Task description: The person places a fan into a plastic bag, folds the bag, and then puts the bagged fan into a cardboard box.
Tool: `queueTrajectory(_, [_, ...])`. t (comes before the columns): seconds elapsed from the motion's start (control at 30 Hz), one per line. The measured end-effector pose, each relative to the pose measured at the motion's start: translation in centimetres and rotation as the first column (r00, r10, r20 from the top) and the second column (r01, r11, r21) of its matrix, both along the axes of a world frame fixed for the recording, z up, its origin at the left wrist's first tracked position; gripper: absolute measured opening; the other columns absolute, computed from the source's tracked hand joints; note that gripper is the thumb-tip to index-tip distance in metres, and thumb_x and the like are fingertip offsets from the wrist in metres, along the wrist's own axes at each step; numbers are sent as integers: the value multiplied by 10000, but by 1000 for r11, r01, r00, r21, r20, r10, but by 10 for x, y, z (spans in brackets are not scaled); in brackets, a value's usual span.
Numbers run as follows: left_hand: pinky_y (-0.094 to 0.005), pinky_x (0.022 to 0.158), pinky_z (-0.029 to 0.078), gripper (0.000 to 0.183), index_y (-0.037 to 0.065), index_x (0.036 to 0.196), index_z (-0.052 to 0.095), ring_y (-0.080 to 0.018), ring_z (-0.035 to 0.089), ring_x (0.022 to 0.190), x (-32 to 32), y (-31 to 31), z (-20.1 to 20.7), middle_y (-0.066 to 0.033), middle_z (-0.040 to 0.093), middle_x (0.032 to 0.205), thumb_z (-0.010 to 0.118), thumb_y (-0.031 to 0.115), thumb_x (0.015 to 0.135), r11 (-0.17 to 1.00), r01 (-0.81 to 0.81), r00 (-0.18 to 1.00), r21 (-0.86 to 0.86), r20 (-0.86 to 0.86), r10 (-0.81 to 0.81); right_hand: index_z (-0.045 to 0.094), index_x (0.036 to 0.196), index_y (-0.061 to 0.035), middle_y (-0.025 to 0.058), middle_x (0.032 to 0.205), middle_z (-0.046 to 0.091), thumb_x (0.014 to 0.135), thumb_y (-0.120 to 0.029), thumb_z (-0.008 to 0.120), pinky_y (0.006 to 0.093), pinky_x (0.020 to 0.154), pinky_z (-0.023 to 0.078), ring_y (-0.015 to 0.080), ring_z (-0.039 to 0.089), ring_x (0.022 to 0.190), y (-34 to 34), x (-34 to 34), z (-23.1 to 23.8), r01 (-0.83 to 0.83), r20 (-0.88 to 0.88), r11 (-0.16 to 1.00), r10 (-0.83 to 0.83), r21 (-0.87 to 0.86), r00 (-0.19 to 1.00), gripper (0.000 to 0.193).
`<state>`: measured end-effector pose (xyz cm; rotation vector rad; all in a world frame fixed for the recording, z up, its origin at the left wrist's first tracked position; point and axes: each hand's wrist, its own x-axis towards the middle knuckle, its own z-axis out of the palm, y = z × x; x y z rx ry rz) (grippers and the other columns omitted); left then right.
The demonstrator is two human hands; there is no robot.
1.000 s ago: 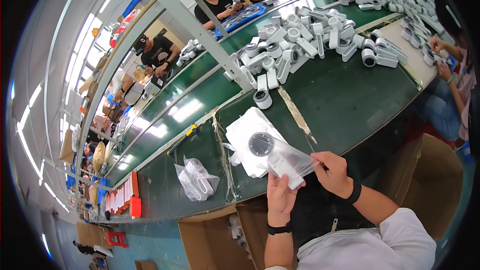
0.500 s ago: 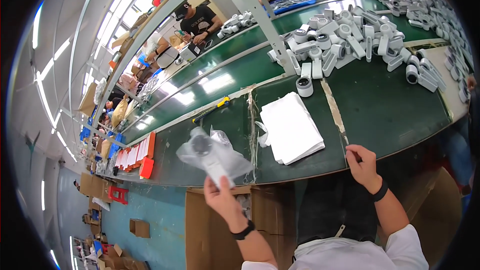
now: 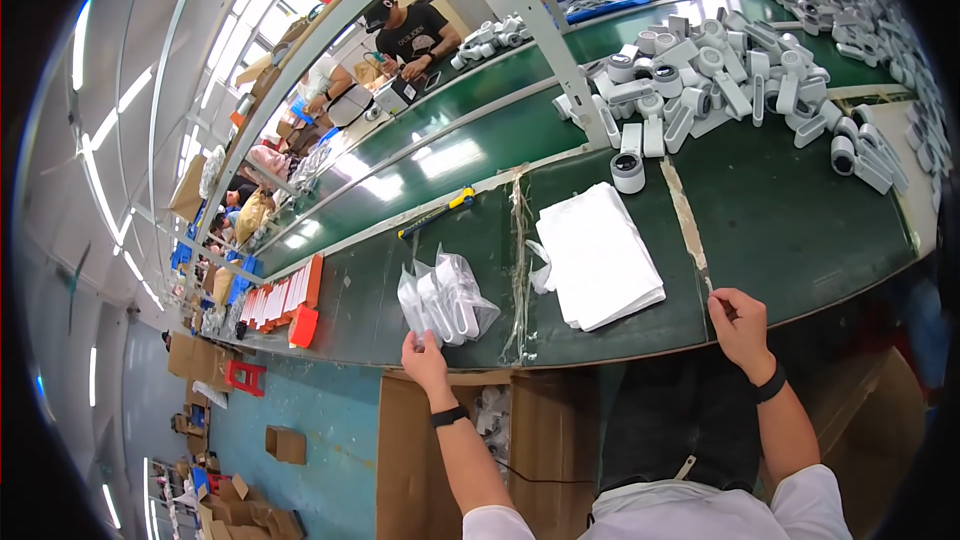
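My left hand (image 3: 426,358) pinches the lower end of a white handheld device with a long handle (image 3: 412,305), wrapped in a clear plastic bag. It lies on the green worktable (image 3: 800,230) against more bagged devices (image 3: 455,300). My right hand (image 3: 740,330) is closed at the table's front edge, thumb against fingers, on a thin, pale thing too small to make out. Between my hands lies a stack of white sheets or sleeves (image 3: 600,255). Beyond it, one unwrapped white device (image 3: 628,172) with a round, dark-faced head rests on the table.
A large pile of white devices (image 3: 710,70) covers the far right. A yellow-and-black tool (image 3: 437,212) lies behind the bagged ones. Orange boxes (image 3: 285,300) stand at left, near a metal post (image 3: 560,45). A cardboard box (image 3: 410,440) sits below the edge. Several people work across the belt.
My left hand has brought the bagged device down onto the table beside the other bagged ones. My right hand stays closed at the table edge. The whole view has shifted slightly.
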<state>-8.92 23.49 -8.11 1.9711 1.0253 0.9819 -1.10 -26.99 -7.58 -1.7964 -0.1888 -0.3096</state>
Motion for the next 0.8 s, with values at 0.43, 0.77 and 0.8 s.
queueTrajectory(0.43, [-248,674,464,244,-31,1039,639,-116,554,758,-11,-51,27,-48,624,889,686,108,845,989,-67,969,132,246,33,668,891,20,68,716,649,841,-51,663,226,545,467,83,588,593,1,-2,-6,64,74,997,-62,-37,995,87])
queueTrajectory(0.77, [-212,481,445,130,-25,973,634,-69,527,557,64,-193,3,-24,603,723,634,84,902,753,613,760,-241,440,-478,625,1069,-15,82,786,641,820,-94,658,281,575,492,141,611,602,-13,21,67,-136,-30,975,133,-174,991,263])
queueTrajectory(0.8, [-215,485,459,133,-22,977,633,-71,530,565,65,-188,-2,-25,604,725,631,90,906,757,592,783,-277,421,-458,611,1104,-25,89,809,637,811,-104,651,304,574,498,165,616,599,-6,33,82,-134,48,945,155,-297,987,307])
